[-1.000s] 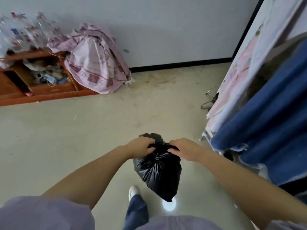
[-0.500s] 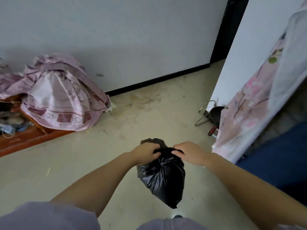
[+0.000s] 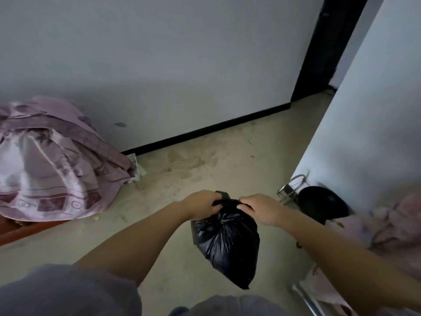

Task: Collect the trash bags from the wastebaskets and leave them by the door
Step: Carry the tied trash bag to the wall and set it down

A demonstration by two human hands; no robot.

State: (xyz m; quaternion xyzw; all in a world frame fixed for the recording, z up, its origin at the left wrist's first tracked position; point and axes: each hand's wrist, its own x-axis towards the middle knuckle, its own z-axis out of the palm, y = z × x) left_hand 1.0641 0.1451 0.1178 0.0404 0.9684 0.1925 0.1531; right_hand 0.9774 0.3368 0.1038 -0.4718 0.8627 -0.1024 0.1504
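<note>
A full black trash bag [image 3: 226, 244] hangs in front of me above the floor. My left hand [image 3: 201, 204] grips the gathered top of the bag from the left. My right hand [image 3: 258, 207] grips the same bunched top from the right. The two hands nearly touch over the bag's neck. A dark doorway [image 3: 328, 49] opens at the far right end of the white wall.
A heap of pink patterned cloth [image 3: 52, 165] lies on a low wooden piece at the left. A black pan [image 3: 321, 202] and a wire rack [image 3: 290, 190] sit on the floor by a white wall corner at the right. Pink floral fabric [image 3: 373, 226] hangs at the right edge.
My view has swung right and up: the cloth heap has slid left, the doorway and the black pan have come into view. Both hands keep their grip on the bag's top.
</note>
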